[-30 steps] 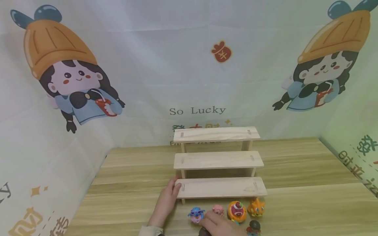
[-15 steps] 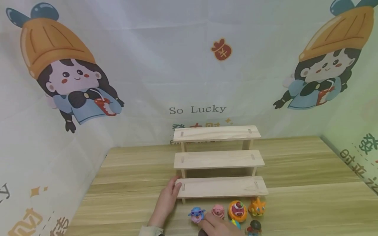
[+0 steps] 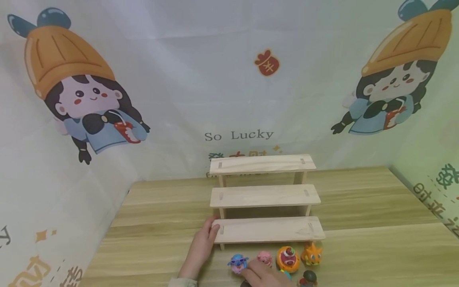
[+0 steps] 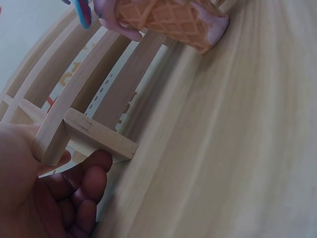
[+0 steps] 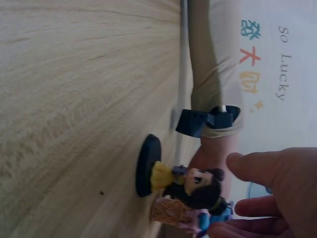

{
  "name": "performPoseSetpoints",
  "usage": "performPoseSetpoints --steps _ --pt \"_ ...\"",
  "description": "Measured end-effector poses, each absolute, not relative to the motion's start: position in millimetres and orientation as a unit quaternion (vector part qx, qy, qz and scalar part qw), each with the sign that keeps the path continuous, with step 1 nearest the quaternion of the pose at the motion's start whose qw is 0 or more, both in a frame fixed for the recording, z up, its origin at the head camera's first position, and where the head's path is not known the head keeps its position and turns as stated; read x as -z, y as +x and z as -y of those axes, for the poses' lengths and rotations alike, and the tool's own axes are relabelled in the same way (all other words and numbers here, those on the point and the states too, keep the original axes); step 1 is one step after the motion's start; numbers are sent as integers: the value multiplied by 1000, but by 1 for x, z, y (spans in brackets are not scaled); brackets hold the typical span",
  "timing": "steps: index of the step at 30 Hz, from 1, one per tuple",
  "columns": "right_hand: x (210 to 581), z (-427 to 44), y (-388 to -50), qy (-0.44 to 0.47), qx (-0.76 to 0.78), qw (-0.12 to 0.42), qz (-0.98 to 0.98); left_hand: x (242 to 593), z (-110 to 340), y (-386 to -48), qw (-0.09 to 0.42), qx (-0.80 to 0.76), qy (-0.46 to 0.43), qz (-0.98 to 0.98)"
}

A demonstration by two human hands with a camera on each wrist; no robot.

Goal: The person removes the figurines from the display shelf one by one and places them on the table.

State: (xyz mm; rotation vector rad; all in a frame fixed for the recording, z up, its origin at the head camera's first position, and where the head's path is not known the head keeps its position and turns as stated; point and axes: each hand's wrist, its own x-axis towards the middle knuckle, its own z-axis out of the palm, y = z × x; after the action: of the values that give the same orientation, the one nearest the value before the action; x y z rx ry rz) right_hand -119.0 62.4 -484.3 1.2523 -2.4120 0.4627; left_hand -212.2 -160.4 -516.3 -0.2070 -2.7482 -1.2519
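Note:
My left hand (image 3: 201,243) grips the left end of the lowest step of a three-step wooden display stand (image 3: 267,229). In the left wrist view, the board end lies between thumb and curled fingers. At the bottom of the head view, my right hand (image 3: 267,275) is low among small toy figures. The right wrist view has its thumb and fingers spread beside the head of a dark-haired doll figurine (image 5: 190,183) in a yellow dress, upright on a black base. Behind it stands a blue figure with sunglasses (image 3: 238,263) on an ice-cream cone (image 4: 173,22).
Right of the blue figure are a pink figure (image 3: 264,257), a round orange toy with a cake design (image 3: 288,259) and an orange spiky figure (image 3: 312,254). Nearer stands a black-capped figure (image 3: 308,278). A printed cloth (image 3: 229,91) hangs behind the wooden table (image 3: 380,255).
My right hand has shifted only slightly around the dark-haired figurine. The left hand stays on the step, and the view has tilted a little.

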Motion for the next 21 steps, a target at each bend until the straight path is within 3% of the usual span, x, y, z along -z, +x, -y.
performPoseSetpoints --steps 11,17,21 --pt "462 -100 -126 409 -146 278 857 515 183 -209 41 386 -62 919" --pt "448 -131 -131 345 -160 245 892 517 191 -205 57 352 -50 933" --pt "439 -151 -130 251 -160 192 935 515 195 -200 69 331 -42 940"
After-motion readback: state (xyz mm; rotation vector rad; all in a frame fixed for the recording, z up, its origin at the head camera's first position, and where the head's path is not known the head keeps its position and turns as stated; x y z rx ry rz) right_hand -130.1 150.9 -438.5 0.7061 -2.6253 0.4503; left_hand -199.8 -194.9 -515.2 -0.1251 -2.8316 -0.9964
